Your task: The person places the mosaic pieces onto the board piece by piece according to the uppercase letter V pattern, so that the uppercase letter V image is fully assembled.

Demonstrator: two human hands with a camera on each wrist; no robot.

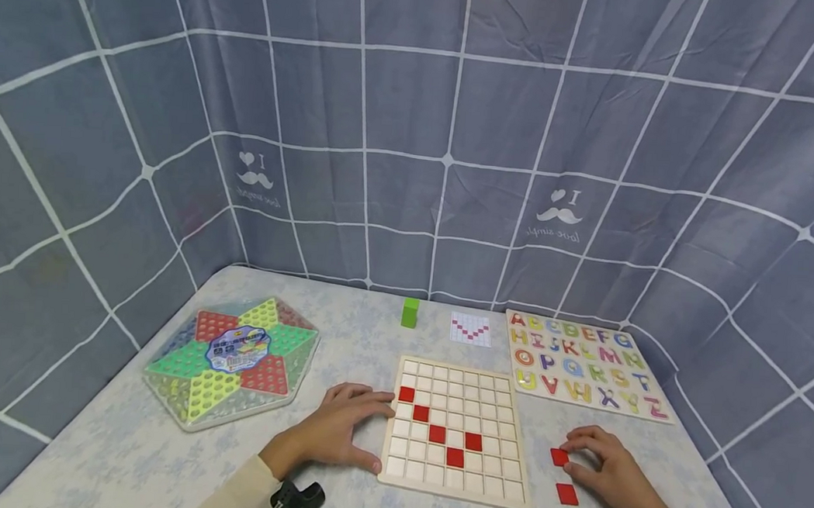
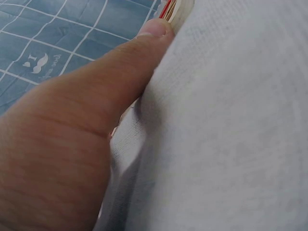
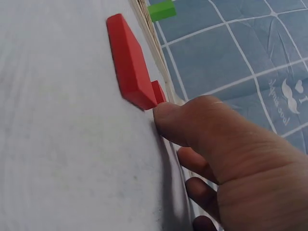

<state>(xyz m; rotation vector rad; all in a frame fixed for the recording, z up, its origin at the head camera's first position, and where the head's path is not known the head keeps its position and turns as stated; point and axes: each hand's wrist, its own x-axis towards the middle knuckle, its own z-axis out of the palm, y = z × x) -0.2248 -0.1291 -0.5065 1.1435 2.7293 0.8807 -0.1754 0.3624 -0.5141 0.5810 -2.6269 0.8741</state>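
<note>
A wooden grid board with pale square tiles lies on the table, with several red squares set in its cells. My left hand rests at the board's left edge, thumb and fingers spread and touching the rim. Right of the board, my right hand pinches a red square tile by its right side, thumb and fingertips together, on the tabletop. A second red tile lies just below it; in the right wrist view this tile is nearer, beside my thumb.
Behind the board stand a green block and a small card with a pink V pattern. An alphabet puzzle board lies at right. A hexagonal star-patterned game board lies at left. A blue checked curtain encloses the table.
</note>
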